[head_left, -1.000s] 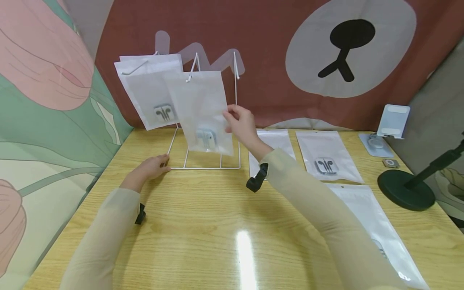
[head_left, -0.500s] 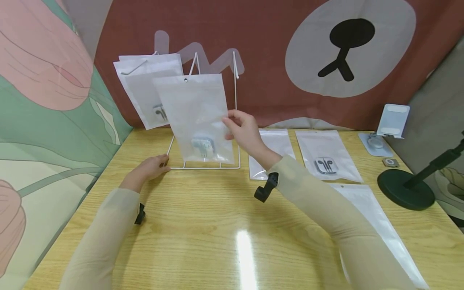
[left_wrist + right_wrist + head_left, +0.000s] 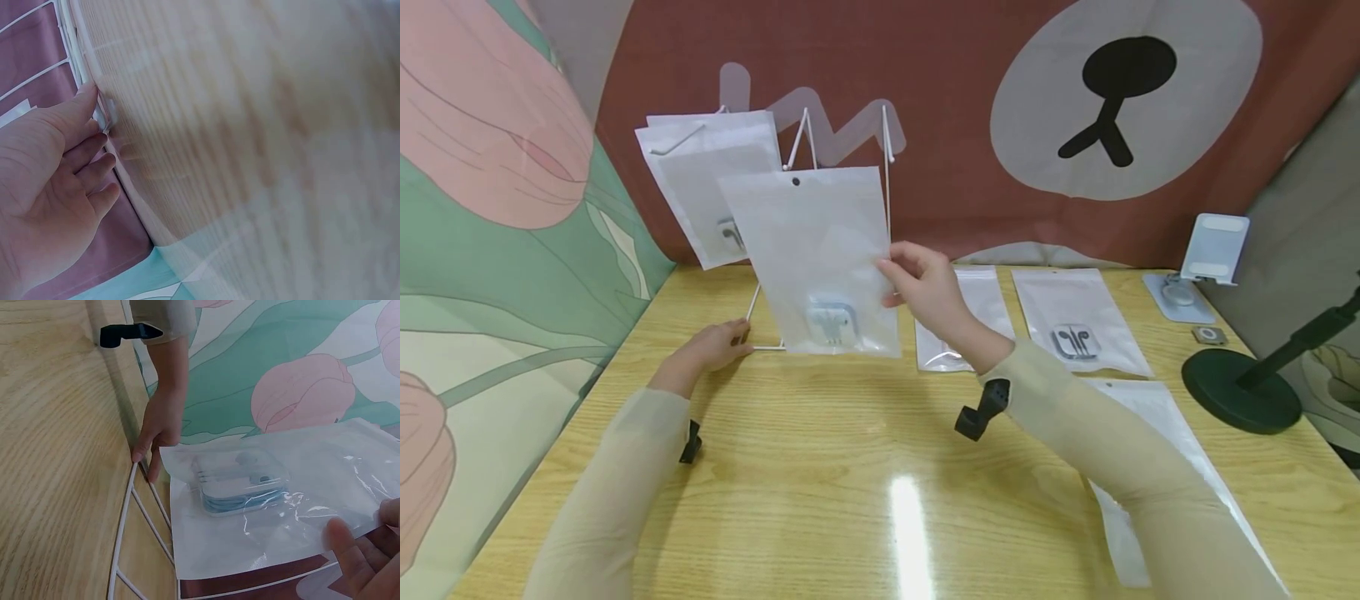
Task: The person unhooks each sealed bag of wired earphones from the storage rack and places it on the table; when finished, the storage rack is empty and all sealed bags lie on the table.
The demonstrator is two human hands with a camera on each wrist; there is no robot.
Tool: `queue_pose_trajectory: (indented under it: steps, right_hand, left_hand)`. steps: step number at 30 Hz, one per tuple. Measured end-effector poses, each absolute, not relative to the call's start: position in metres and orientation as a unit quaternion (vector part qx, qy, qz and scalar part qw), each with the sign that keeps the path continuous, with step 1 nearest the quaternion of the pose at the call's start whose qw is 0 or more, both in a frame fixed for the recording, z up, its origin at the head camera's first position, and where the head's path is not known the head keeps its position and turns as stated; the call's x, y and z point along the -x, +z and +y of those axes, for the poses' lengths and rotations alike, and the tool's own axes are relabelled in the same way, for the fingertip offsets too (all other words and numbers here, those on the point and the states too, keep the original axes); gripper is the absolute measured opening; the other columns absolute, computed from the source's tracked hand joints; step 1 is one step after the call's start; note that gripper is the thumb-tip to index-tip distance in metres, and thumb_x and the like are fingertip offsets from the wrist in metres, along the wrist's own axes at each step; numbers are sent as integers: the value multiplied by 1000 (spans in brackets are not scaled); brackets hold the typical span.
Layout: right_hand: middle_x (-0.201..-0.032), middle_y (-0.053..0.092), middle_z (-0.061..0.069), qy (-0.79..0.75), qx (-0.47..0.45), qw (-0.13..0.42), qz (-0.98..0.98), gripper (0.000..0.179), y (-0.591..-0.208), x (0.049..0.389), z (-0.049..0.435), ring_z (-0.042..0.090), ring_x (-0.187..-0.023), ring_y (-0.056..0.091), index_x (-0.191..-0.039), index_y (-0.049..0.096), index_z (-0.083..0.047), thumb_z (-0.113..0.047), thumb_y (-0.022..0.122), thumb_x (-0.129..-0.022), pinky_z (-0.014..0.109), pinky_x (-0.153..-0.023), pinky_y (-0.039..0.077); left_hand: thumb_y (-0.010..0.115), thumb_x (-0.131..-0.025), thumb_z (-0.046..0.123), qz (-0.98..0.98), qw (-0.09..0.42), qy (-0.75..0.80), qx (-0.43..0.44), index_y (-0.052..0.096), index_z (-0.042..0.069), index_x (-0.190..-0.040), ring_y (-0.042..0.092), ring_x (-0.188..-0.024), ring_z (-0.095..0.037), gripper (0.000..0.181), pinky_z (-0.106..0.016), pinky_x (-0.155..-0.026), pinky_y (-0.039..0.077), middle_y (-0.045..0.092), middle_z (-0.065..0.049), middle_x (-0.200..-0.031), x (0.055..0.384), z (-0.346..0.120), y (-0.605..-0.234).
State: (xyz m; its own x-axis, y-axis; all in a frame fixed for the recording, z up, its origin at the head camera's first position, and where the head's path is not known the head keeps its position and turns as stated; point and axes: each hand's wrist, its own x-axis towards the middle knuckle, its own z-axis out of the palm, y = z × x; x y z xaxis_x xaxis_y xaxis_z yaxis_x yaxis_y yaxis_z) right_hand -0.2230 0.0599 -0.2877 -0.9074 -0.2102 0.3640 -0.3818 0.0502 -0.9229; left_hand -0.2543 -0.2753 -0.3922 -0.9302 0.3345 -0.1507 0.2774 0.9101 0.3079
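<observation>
My right hand (image 3: 932,287) pinches the right edge of a white zip bag (image 3: 808,242) between thumb and fingers. Inside the bag's lower part lies a clear case of earphones (image 3: 240,487). The bag's punched hole sits just below the tip of the rack's middle hook (image 3: 796,142), off it. With thumb and fingertips, my left hand (image 3: 709,348) grips the front left corner of the white wire rack (image 3: 767,347), which the left wrist view shows close up (image 3: 70,50). More white bags (image 3: 707,187) hang from the rack's left hook, with earphones showing in the front one.
Several zip bags lie on the table at right, one with earphones (image 3: 1075,342) and a longer one (image 3: 1157,433) near my right sleeve. Beyond them stand a phone stand (image 3: 1213,250), a small square device (image 3: 1208,335) and a dark round stand base (image 3: 1240,392).
My right hand has drawn the bag off the middle hook, moving it down, toward me and slightly right. My left hand keeps its place on the rack's corner.
</observation>
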Motion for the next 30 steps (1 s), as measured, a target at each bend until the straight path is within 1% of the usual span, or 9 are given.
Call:
queue_pose_trajectory:
  steps: [3, 6, 10, 13, 17, 20, 23, 26, 30]
  right_hand:
    - [-84, 63, 7, 649, -202, 55, -732, 17, -291, 216, 70, 15, -52, 60, -101, 63, 5, -7, 60, -90, 35, -57, 55]
    - [-85, 64, 9, 639, -195, 46, -743, 19, -293, 209, 82, 16, -51, 61, -104, 61, 6, -7, 60, -90, 36, -57, 55]
    - [-83, 66, 11, 619, -189, 42, -761, 21, -297, 199, 101, 18, -53, 63, -107, 61, 3, -10, 60, -90, 32, -50, 53]
    - [-82, 67, 10, 618, -185, 42, -763, 21, -300, 193, 114, 19, -54, 64, -106, 61, 3, -11, 60, -91, 32, -50, 53]
    - [-80, 67, 6, 632, -181, 42, -753, 21, -308, 185, 130, 19, -53, 62, -104, 60, 7, -8, 59, -90, 37, -56, 55]
    - [-77, 66, 3, 631, -172, 39, -756, 20, -314, 179, 142, 19, -52, 62, -102, 59, 8, -9, 59, -91, 37, -56, 55]
    - [-75, 66, 2, 632, -160, 30, -757, 18, -320, 171, 153, 19, -52, 62, -99, 58, 6, -10, 58, -91, 37, -55, 55]
    - [-77, 65, 2, 636, -141, 15, -758, 16, -324, 164, 163, 19, -51, 62, -98, 59, 4, -11, 59, -91, 37, -55, 55]
    - [-78, 64, 2, 634, -110, 0, -766, 18, -329, 154, 177, 20, -51, 62, -99, 58, 4, -12, 59, -91, 37, -55, 55]
  left_hand:
    - [53, -94, 18, 971, 98, 144, -164, 49, -4, -101, 39, -117, -48, 23, -55, -93, 34, 36, -32, -134, 254, -275, -392]
    - [52, -95, 18, 970, 96, 145, -168, 49, -5, -104, 35, -120, -49, 25, -55, -96, 32, 35, -33, -135, 254, -275, -393]
    - [51, -95, 18, 971, 97, 143, -165, 47, -8, -118, 33, -122, -49, 35, -55, -100, 29, 33, -33, -136, 254, -274, -393]
    - [51, -95, 19, 972, 103, 141, -159, 43, -9, -127, 31, -123, -49, 43, -54, -101, 27, 32, -33, -137, 253, -274, -392]
    - [51, -96, 20, 972, 105, 141, -154, 46, -8, -120, 32, -122, -49, 37, -55, -99, 29, 32, -32, -137, 253, -274, -392]
    - [51, -95, 19, 972, 101, 141, -156, 48, -7, -115, 34, -121, -49, 33, -56, -98, 30, 33, -33, -136, 254, -275, -392]
    - [52, -95, 19, 972, 98, 140, -159, 48, -8, -114, 35, -120, -50, 33, -56, -97, 31, 34, -34, -135, 254, -275, -393]
    - [52, -95, 18, 972, 102, 139, -159, 47, -8, -119, 34, -120, -50, 36, -55, -98, 30, 34, -34, -135, 254, -275, -392]
    - [51, -96, 19, 972, 112, 140, -153, 39, -11, -131, 30, -123, -49, 48, -55, -101, 26, 31, -34, -136, 253, -275, -391]
